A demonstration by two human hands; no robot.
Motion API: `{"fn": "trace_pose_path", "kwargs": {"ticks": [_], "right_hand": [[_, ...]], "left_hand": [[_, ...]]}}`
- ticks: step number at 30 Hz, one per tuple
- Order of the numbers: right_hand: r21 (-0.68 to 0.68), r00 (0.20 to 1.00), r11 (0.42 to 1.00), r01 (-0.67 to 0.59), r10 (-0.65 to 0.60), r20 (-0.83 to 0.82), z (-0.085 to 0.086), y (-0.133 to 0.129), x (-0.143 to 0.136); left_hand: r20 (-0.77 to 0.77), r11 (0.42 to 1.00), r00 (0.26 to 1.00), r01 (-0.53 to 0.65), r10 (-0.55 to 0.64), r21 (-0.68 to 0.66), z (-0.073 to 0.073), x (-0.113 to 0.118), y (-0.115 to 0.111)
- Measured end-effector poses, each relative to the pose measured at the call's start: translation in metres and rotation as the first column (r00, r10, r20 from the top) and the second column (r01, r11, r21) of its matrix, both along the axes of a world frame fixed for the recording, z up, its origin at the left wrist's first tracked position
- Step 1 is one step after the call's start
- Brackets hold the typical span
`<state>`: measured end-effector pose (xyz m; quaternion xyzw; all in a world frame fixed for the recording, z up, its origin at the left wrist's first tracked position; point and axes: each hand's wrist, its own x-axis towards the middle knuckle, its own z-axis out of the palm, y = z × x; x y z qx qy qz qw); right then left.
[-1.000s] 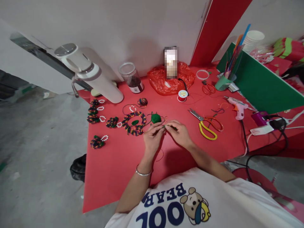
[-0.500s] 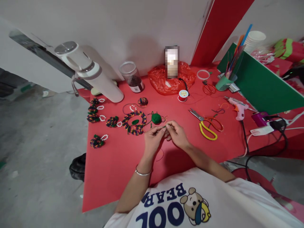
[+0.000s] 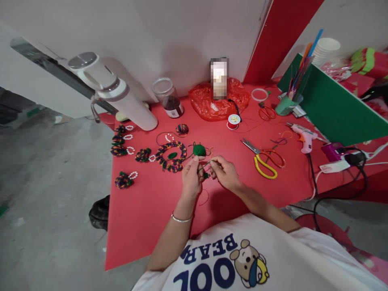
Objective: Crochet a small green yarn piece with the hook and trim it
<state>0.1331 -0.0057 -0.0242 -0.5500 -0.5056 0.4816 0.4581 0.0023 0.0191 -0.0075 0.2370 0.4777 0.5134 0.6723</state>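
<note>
My left hand (image 3: 191, 174) and my right hand (image 3: 224, 171) are a short way apart above the red table, fingertips pinched. Between them stretches a thin strand of green yarn (image 3: 205, 165). A small dark green piece (image 3: 206, 176) hangs just below it; its exact form is too small to tell. Behind my left hand sits a green yarn ball (image 3: 199, 149). To the left lies a multicoloured braided yarn ring (image 3: 171, 157) with a green leaf-shaped piece (image 3: 172, 155) inside it. On the right rest scissors (image 3: 261, 156) with yellow and orange handles, blades apart.
Several yarn flowers with white bead loops (image 3: 123, 181) line the table's left side. At the back stand a large white flask (image 3: 130, 101), a clear jar (image 3: 168, 99) and a red plastic bag (image 3: 201, 103). A pink glue gun (image 3: 304, 137) with cables is at right.
My hands have drawn apart from touching, my left hand shifting slightly left. The green strand now shows between them, and the small green piece has come into view below.
</note>
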Motion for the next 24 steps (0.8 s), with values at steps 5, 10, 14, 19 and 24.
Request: {"fn": "trace_pose_path", "kwargs": {"ticks": [5,10,14,19,24], "right_hand": [[0.001,0.999,1.0,0.022,-0.022,-0.024,0.004,0.001,0.003],[0.061,0.997,0.998,0.017,-0.021,0.071,0.003,0.0,0.005],[0.088,0.992,0.996,0.023,-0.033,0.124,0.005,-0.001,0.005],[0.124,0.983,0.992,0.032,-0.054,0.175,0.01,-0.003,0.001],[0.06,0.998,0.997,0.047,-0.05,0.045,0.004,-0.004,-0.002]], "left_hand": [[-0.021,0.995,0.995,0.092,-0.093,-0.045,-0.003,-0.001,0.0],[-0.043,0.994,0.994,0.098,-0.096,0.04,-0.01,0.001,-0.003],[-0.049,0.999,0.999,0.016,-0.014,0.048,-0.012,0.004,-0.004],[-0.035,0.999,0.998,-0.044,0.045,0.015,-0.006,0.008,-0.005],[0.038,0.999,0.999,0.018,-0.017,-0.034,0.0,0.007,-0.006]]}}
